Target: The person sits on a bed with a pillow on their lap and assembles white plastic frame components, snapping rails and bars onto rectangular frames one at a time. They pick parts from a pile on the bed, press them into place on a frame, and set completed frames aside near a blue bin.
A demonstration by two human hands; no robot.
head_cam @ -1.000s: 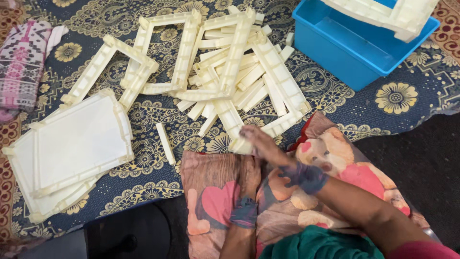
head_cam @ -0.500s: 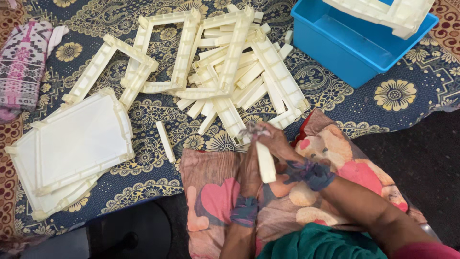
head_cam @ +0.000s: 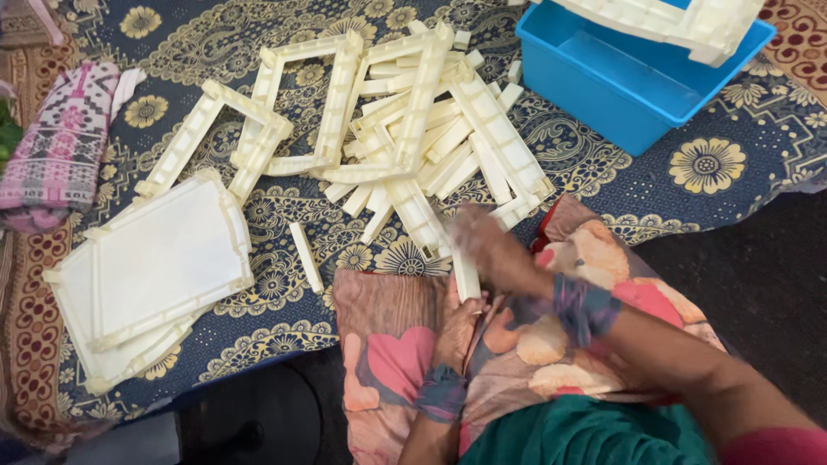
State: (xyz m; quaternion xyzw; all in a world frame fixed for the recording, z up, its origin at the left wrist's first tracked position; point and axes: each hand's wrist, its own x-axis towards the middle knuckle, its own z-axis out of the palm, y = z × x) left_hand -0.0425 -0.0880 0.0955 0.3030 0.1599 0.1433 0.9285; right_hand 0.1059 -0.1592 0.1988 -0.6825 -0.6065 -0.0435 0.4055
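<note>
The right hand [head_cam: 491, 250], blurred by motion, closes around the upper end of a short cream plastic bar [head_cam: 466, 274] that stands nearly upright over the lap. The left hand [head_cam: 457, 331] lies below it, fingers curled against the bar's lower end; whether it grips the bar or only steadies it cannot be told. Both wrists carry dark patterned bands.

The bar sits at the near edge of a loose heap of cream plastic strips [head_cam: 431, 146], ribbed and straight, which spreads across a dark blue cloth with yellow floral print [head_cam: 706, 164]. Open cloth remains to the right of the heap, between it and the cloth's edge, where dark floor begins. A single loose cream strip [head_cam: 305, 257] lies apart on the cloth, just left of the lap.

Left of the heap, open rectangular cream frames [head_cam: 301, 103] lie flat and overlap. Further left, a stack of flat cream panels with raised rims [head_cam: 155, 267] reaches near the cloth's left edge.

A blue rectangular plastic tub [head_cam: 620, 77] stands at the upper right, beside the heap. Cream lattice pieces [head_cam: 680, 21] rest across its rim. A folded pink patterned textile [head_cam: 60, 146] lies at the far left.
</note>
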